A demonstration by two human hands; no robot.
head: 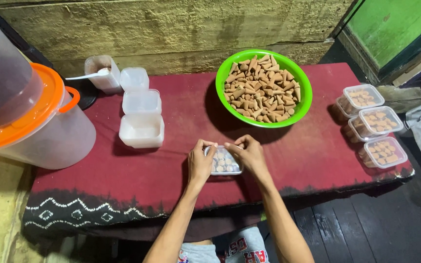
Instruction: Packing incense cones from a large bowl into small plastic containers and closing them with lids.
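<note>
Head view: both hands, left hand point(200, 163) and right hand point(250, 155), grip a small clear box point(224, 162) near the tabletop's point(171, 170) front edge; green bowl point(264, 87) behind, lidded boxes point(376, 124) at right edge.

Home workshop, small-batch packing: low table w/ red cloth point(162, 170), rough plank wall point(171, 24), dark wood floor point(366, 229), green bowl point(305, 97) of cones, filled tubs point(376, 122).

A small clear plastic box point(223, 163) sat flat and upright on the red-covered desk point(308, 156), filled with tan cones standing on end. It lay between the left hand point(200, 163) and right hand point(249, 156), fingertips of both touching its rim.
</note>
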